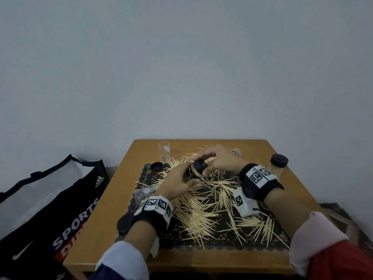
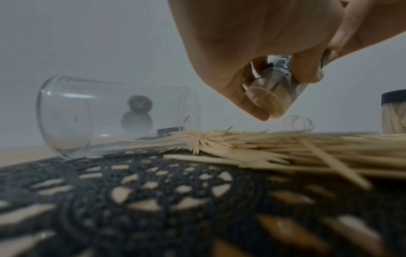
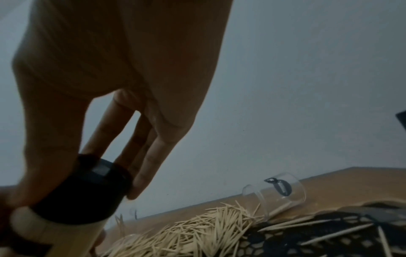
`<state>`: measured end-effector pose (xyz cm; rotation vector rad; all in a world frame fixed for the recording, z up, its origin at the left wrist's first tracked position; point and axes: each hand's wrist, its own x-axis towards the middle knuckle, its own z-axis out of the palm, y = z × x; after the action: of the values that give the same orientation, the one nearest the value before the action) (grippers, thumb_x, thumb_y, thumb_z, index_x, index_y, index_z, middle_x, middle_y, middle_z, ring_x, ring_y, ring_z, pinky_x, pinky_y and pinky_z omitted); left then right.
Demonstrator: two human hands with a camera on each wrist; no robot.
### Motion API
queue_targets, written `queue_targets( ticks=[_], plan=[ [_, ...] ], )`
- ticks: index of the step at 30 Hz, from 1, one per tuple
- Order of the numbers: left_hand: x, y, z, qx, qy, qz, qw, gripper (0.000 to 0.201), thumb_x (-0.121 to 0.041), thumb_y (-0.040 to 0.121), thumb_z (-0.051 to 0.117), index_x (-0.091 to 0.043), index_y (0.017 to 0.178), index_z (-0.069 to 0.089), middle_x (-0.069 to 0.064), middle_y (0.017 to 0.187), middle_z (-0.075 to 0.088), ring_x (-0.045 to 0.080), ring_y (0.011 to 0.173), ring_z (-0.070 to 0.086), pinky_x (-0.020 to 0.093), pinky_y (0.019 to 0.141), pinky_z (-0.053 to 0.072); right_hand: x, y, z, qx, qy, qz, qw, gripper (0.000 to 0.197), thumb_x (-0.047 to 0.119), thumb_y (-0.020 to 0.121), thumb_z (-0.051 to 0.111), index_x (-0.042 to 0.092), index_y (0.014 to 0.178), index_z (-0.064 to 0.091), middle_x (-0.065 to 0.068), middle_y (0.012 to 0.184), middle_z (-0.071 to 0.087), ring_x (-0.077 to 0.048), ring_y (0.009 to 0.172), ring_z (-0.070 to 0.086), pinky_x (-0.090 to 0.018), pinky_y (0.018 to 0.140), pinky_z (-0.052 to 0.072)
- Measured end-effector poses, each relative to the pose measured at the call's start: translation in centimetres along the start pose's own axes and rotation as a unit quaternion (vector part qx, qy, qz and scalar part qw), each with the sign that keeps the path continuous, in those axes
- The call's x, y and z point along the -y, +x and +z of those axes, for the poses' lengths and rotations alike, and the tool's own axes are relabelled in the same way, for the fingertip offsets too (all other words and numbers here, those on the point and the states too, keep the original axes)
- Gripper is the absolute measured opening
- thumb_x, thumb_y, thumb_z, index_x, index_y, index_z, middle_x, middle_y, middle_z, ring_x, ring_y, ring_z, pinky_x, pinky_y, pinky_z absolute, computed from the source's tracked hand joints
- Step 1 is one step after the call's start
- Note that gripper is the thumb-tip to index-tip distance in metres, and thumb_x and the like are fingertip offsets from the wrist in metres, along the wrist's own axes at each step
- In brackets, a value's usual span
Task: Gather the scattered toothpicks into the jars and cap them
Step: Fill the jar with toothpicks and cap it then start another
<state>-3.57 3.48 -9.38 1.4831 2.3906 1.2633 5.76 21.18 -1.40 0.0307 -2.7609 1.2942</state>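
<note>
- Currently a filled jar (image 1: pixel 194 172) is held tilted above the mat (image 1: pixel 226 237): body wrapped by the left hand (image 1: pixel 177 183), black cap (image 1: pixel 199 166) pinched by right hand (image 1: pixel 219 161) fingertips.
- Handling judged: light, rigid, smooth wall, likely slippery; body to be gripped mid-wall, cap at its rim.
- Loose toothpicks (image 1: pixel 203 209) are spread under and behind both hands; thin, snappable, best taken in bundles.
- Capped, filled jar (image 1: pixel 278 165) stands right of the right wrist.
- Clear empty jar (image 2: pixel 114 114) lies tipped left of the left hand.
- Spare lid (image 1: pixel 157 166) sits beyond the left hand.

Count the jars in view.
5: held jar in left hand and right hand; capped jar far right; upright jar back left; lying jar behind right hand; tipped jar beside left wrist. Others may be hidden.
</note>
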Motion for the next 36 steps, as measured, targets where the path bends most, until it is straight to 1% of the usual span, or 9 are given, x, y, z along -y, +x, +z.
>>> queue_targets(
  ticks=[4,9,14,18,22,26,30,33,36],
  plan=[
    [0.0,0.0,0.0,0.019,0.011,0.009,1.0,0.05,-0.038,0.085,0.074,-0.011,0.123,0.058,0.001,0.101,0.064,0.003,0.079,0.053,0.018,0.066,0.037,-0.2,-0.5,-0.3,0.008,-0.014,-0.002,1.0,0.048,0.011,0.064,0.087,0.018,0.11,0.073,0.004,0.102,0.074,-0.006,0.098,0.067,-0.014,0.087,0.049],
    [-0.3,-0.1,0.0,0.012,-0.012,-0.011,1.0,0.051,-0.043,0.085,0.066,-0.015,0.126,0.051,0.0,0.107,0.057,0.011,0.089,0.054,0.022,0.074,0.041,-0.9,-0.5,0.1,0.007,0.04,0.065,0.997,0.046,0.029,0.079,0.078,0.013,0.119,0.063,-0.008,0.103,0.069,-0.015,0.082,0.071,-0.026,0.071,0.059],
    [-0.1,0.0,-0.1,0.027,0.022,-0.026,0.999,0.052,-0.028,0.075,0.077,-0.017,0.117,0.048,0.002,0.106,0.056,0.018,0.09,0.056,0.025,0.074,0.045,-0.9,-0.3,1.5,-0.02,0.06,0.108,0.992,0.049,0.045,0.081,0.071,0.004,0.105,0.062,-0.012,0.071,0.072,-0.018,0.054,0.068,-0.019,0.049,0.052],
    [0.3,0.0,-0.4,0.011,0.035,-0.019,0.999,0.044,-0.006,0.072,0.077,-0.018,0.104,0.049,-0.002,0.092,0.058,0.014,0.076,0.055,0.012,0.06,0.036,-1.0,0.1,1.8,-0.02,0.075,0.1,0.992,0.044,0.034,0.077,0.078,0.008,0.109,0.063,-0.014,0.089,0.071,-0.019,0.062,0.071,-0.02,0.055,0.054],
    [0.1,-0.1,-0.4,0.014,0.033,-0.014,0.999,0.042,-0.007,0.07,0.077,-0.014,0.102,0.051,-0.005,0.081,0.057,0.003,0.065,0.051,0.012,0.054,0.036,-1.1,-0.5,1.4,-0.008,0.071,0.047,0.996,0.047,0.012,0.068,0.085,0.015,0.111,0.065,-0.004,0.105,0.066,-0.013,0.084,0.068,-0.02,0.073,0.053],
    [0.0,-0.1,-0.2,0.026,0.03,-0.016,0.999,0.037,-0.009,0.069,0.077,-0.015,0.096,0.052,-0.009,0.074,0.055,0.002,0.061,0.05,0.011,0.052,0.035,-1.2,-0.9,1.4,-0.014,0.044,0.005,0.999,0.052,0.001,0.058,0.088,0.019,0.104,0.07,0.007,0.105,0.069,-0.012,0.1,0.063,-0.01,0.073,0.048],
    [-0.4,-0.1,-0.3,0.02,0.041,0.006,0.999,0.037,-0.009,0.071,0.076,-0.018,0.098,0.051,-0.007,0.079,0.056,0.002,0.064,0.05,0.011,0.056,0.037,-1.3,-1.0,1.9,-0.034,0.091,0.054,0.994,0.041,0.034,0.073,0.082,0.012,0.105,0.068,-0.012,0.087,0.072,-0.022,0.071,0.071,-0.027,0.064,0.058],
    [-0.3,0.0,-0.4,-0.005,0.062,0.028,0.998,0.042,-0.008,0.069,0.077,-0.014,0.105,0.055,-0.004,0.088,0.057,0.008,0.071,0.052,0.008,0.061,0.035,-0.9,-1.1,3.3,-0.052,0.127,0.12,0.983,0.054,0.052,0.088,0.06,-0.001,0.1,0.062,-0.014,0.058,0.064,-0.019,0.041,0.058,-0.021,0.038,0.044],
    [-0.4,-0.1,-0.5,0.001,0.082,0.03,0.996,0.043,-0.008,0.07,0.076,-0.008,0.109,0.056,-0.004,0.088,0.055,0.011,0.072,0.051,0.008,0.061,0.035,-0.7,-0.9,4.4,-0.084,0.067,0.175,0.979,0.063,0.056,0.096,0.04,-0.003,0.094,0.062,-0.005,0.047,0.054,-0.015,0.032,0.043,-0.019,0.036,0.034]
  ],
)
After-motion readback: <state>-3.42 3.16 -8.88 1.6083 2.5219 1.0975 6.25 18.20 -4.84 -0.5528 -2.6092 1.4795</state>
